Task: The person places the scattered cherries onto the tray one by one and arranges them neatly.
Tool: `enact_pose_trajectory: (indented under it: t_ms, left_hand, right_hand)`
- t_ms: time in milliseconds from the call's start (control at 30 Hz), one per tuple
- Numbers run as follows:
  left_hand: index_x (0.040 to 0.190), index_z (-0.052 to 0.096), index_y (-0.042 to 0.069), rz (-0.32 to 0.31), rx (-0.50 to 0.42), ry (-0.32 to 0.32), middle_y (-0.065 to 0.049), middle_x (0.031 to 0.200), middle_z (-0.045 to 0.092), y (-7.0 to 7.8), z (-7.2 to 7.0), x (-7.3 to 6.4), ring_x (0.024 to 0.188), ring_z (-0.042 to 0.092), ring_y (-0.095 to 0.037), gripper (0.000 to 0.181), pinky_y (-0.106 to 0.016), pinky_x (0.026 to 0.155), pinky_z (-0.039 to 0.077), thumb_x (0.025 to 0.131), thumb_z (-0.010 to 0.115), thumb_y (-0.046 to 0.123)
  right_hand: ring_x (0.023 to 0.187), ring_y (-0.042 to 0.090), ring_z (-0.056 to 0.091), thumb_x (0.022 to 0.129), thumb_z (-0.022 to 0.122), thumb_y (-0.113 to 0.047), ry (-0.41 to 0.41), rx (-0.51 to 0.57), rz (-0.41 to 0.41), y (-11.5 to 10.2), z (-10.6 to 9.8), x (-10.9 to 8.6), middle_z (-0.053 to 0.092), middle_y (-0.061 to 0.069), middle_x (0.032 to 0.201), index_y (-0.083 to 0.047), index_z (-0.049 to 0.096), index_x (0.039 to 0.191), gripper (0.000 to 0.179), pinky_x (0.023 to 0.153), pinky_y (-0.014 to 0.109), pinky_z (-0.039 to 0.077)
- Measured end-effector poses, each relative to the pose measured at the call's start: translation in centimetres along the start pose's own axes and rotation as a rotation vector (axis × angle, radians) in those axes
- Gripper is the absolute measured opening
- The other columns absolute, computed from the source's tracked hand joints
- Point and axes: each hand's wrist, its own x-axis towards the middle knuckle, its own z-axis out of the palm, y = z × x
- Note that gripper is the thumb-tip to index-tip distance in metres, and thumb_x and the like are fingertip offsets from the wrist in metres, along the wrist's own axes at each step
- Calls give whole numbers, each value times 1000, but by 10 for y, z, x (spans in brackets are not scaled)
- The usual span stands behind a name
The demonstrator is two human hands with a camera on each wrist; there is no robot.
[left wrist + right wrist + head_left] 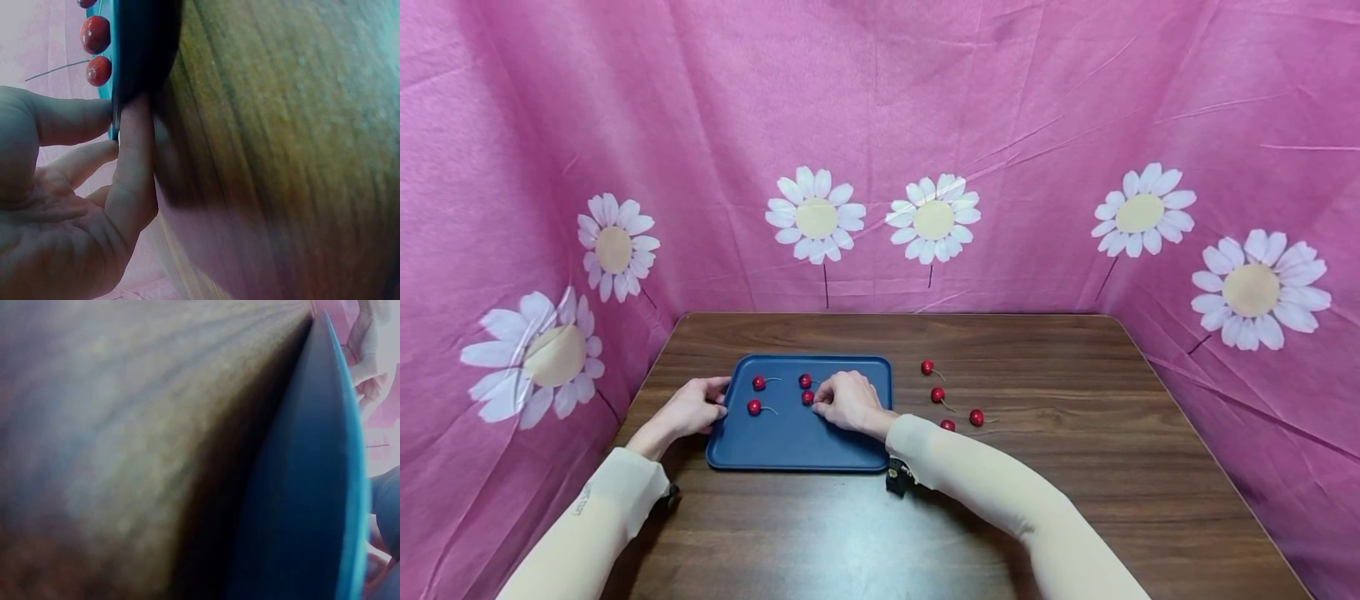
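Observation:
A dark blue tray lies on the wooden table. My left hand grips its left rim, thumb on top; in the left wrist view the left hand clasps the tray's edge, with two cherries beyond. My right hand rests on the tray with curled fingers pinching a red cherry at their tips. Three more cherries lie on the tray. Several cherries lie on the table to its right. The right wrist view shows only the tray's side and blurred wood.
Pink cloth with white daisies walls in the table at the back and on both sides. Bare wood stretches to the right of the loose cherries and in front of the tray.

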Motion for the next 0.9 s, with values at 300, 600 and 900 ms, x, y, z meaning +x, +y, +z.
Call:
enact_pose_trajectory:
  t_ms: [300,600,900]
  left_hand:
    - [165,42,-12,39,-3,17,-26,120,64,0,0,-1,98,70,-26,72,-44,74,70,98,66,-4]
    - [165,42,-12,48,-2,15,-26,119,65,-1,1,-1,96,69,-23,72,-42,73,69,97,65,-4]
    - [165,43,-12,47,11,17,-27,121,64,0,1,-2,98,69,-26,71,-42,73,69,98,66,-4]
  right_hand:
    - [81,3,66,94,83,-34,9,-30,19,-4,3,6,80,-14,88,-29,91,96,10,66,28,54]
    - [83,4,63,96,87,-53,-51,-79,12,-13,6,10,78,-13,97,-30,90,113,28,65,23,47]
    - [91,4,68,96,85,-43,-76,-90,-65,-13,4,10,81,-9,105,-31,90,115,23,70,23,53]
